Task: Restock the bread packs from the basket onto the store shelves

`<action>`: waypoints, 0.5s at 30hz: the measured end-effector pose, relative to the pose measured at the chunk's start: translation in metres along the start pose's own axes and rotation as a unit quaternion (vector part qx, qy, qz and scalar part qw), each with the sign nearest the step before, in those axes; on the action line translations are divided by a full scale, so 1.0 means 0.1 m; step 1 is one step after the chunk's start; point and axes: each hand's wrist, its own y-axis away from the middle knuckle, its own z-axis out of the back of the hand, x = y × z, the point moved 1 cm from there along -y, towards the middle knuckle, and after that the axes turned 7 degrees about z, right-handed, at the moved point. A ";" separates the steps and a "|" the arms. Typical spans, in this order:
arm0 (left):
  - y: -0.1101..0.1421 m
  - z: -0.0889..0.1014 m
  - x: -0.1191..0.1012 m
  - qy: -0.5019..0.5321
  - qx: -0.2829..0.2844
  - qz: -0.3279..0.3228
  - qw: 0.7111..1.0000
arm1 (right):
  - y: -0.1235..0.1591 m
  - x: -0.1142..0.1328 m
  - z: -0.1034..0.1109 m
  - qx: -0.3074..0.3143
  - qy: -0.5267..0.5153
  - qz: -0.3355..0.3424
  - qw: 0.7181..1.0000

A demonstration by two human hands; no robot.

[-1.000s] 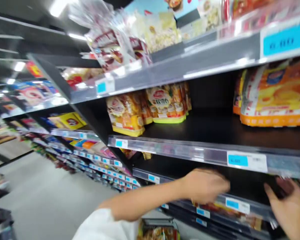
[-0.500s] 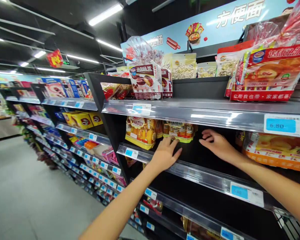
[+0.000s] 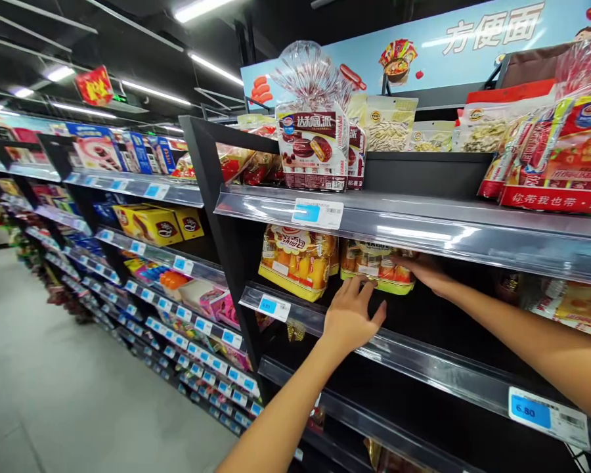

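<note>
On the second shelf stands a clear bag of small breads (image 3: 374,266) with a green-yellow bottom band. My left hand (image 3: 352,315) is over the shelf's front edge, fingers stretched out and thumb spread, its fingertips close to the lower front of this bag. My right hand (image 3: 426,270) reaches in from the right with its fingers at the bag's right side; the fingertips are partly lost against the packaging. A second bread bag (image 3: 298,263) with a yellow band stands just to the left of it.
The upper shelf edge (image 3: 404,230) runs close above my right hand. Bagged chocolate pies (image 3: 312,148) and seed packets (image 3: 389,125) stand on the upper shelf. A shelf upright (image 3: 209,197) is at the left, and an aisle floor (image 3: 79,394) lies beyond.
My right hand has moved left and in, from beside the bread bag to its right side. The bag's front looks more turned into view. The camera view has shifted.
</note>
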 end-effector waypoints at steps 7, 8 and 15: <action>0.13 0.02 0.23 0.231 -0.210 0.063 0.948 | 0.45 0.51 0.31 0.006 -0.107 -0.160 0.981; 0.14 0.01 0.26 0.256 -0.220 0.073 0.938 | 0.55 0.61 0.33 0.018 -0.132 -0.210 0.969; 0.12 0.03 0.25 0.350 -0.181 -0.031 0.919 | 1.32 1.07 0.53 -0.041 -0.237 -0.373 0.896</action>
